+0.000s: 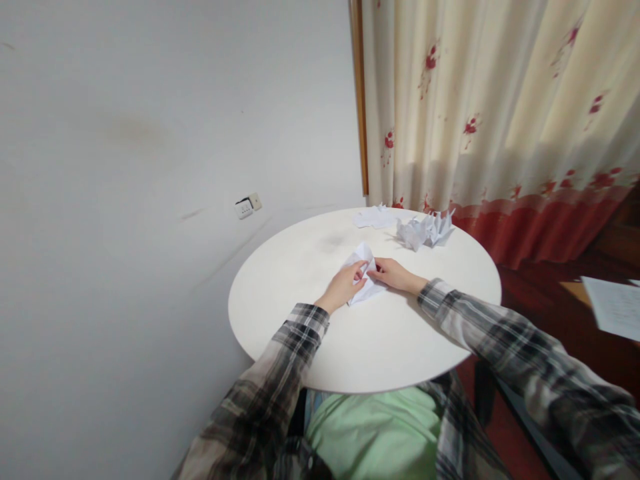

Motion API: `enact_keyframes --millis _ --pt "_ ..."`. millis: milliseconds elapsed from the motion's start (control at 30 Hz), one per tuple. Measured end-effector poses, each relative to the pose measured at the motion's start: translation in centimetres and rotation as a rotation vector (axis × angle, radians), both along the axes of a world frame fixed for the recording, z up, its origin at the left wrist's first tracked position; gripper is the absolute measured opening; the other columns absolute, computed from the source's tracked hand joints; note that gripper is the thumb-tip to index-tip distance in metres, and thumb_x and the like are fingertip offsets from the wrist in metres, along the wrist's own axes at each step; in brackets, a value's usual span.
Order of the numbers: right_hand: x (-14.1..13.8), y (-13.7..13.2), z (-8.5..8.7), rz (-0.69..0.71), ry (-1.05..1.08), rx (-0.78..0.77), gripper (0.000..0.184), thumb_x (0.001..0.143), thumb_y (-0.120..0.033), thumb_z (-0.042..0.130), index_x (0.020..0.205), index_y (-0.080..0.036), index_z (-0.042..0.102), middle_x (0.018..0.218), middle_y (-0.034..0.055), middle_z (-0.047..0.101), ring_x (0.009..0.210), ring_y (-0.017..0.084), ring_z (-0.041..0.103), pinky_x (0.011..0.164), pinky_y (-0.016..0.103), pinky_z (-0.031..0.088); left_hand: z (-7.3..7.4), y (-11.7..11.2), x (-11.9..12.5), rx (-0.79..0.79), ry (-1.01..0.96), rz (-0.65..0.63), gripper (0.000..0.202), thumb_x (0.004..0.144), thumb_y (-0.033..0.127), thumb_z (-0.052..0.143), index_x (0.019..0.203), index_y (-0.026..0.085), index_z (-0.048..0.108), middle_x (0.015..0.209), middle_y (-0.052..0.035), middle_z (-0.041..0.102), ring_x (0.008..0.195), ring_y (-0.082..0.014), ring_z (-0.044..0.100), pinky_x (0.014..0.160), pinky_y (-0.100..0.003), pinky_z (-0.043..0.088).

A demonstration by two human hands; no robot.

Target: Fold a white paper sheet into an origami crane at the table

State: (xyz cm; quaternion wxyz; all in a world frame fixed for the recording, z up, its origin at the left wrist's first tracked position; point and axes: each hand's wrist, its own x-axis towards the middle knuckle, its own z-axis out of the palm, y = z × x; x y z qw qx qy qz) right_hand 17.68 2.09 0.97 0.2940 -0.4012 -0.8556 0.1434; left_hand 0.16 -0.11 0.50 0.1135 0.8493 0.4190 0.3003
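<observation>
A partly folded sheet of white paper [363, 275] lies near the middle of the round white table [320, 333]. My left hand [344, 287] rests on its left side with fingers pinched on a fold. My right hand [393, 274] presses on the paper's right edge, fingers closed on it. Both arms wear plaid sleeves.
Several folded white paper figures [425, 230] and a flat paper piece [374, 217] lie at the table's far edge. A floral curtain [500, 113] hangs behind. A wall socket [248, 205] is on the grey wall at left. A printed sheet [615, 307] lies on dark furniture at right.
</observation>
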Motion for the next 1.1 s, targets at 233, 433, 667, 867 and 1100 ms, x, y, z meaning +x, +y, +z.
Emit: enact_keyframes --millis 233,433,667,867,1100 --pt "-0.02 -0.22 0.13 -0.003 -0.003 -0.002 0.026 0.077 -0.026 0.044 0.091 -0.011 0.059 0.079 0.006 0.062 0.065 0.012 0.05 0.06 0.02 0.036 0.11 -0.11 0.05 0.002 0.0 -0.002 0.043 0.075 0.023 0.048 0.117 0.017 0.044 0.084 -0.0022 0.056 0.074 -0.0118 0.05 0.075 -0.026 0.041" --pt "-0.02 -0.17 0.12 -0.008 -0.008 -0.005 0.025 0.077 -0.025 0.044 0.091 -0.011 0.059 0.079 0.0058 0.063 0.066 0.012 0.051 0.061 0.02 0.036 0.12 -0.16 0.1 -0.001 -0.003 0.007 0.042 0.075 0.022 0.049 0.116 0.017 0.044 0.083 -0.0024 0.057 0.074 -0.0121 0.05 0.075 -0.026 0.041" --pt "0.06 0.1 -0.16 0.007 0.001 0.012 0.026 0.077 -0.026 0.045 0.092 -0.011 0.059 0.081 0.0064 0.062 0.066 0.012 0.051 0.062 0.02 0.036 -0.12 0.06 0.0 0.024 -0.001 0.005 0.037 0.075 0.024 0.048 0.111 0.016 0.047 0.083 -0.0025 0.057 0.075 -0.0121 0.051 0.075 -0.026 0.041" --pt "0.05 0.25 -0.29 -0.02 -0.022 0.027 0.024 0.077 -0.029 0.045 0.084 -0.011 0.058 0.075 0.0055 0.06 0.063 0.012 0.048 0.058 0.02 0.034 0.08 -0.16 0.08 0.018 -0.004 0.0 0.023 0.075 0.024 0.048 0.097 0.016 0.052 0.082 -0.0017 0.057 0.074 -0.0117 0.052 0.072 -0.025 0.042" --pt "0.01 0.15 -0.24 -0.027 -0.03 0.03 0.024 0.079 -0.031 0.044 0.084 -0.011 0.057 0.077 0.0063 0.061 0.064 0.012 0.049 0.059 0.02 0.034 0.1 -0.13 0.14 0.026 0.009 -0.005 0.019 0.076 0.024 0.047 0.091 0.016 0.053 0.081 -0.0019 0.057 0.074 -0.012 0.051 0.071 -0.025 0.042"
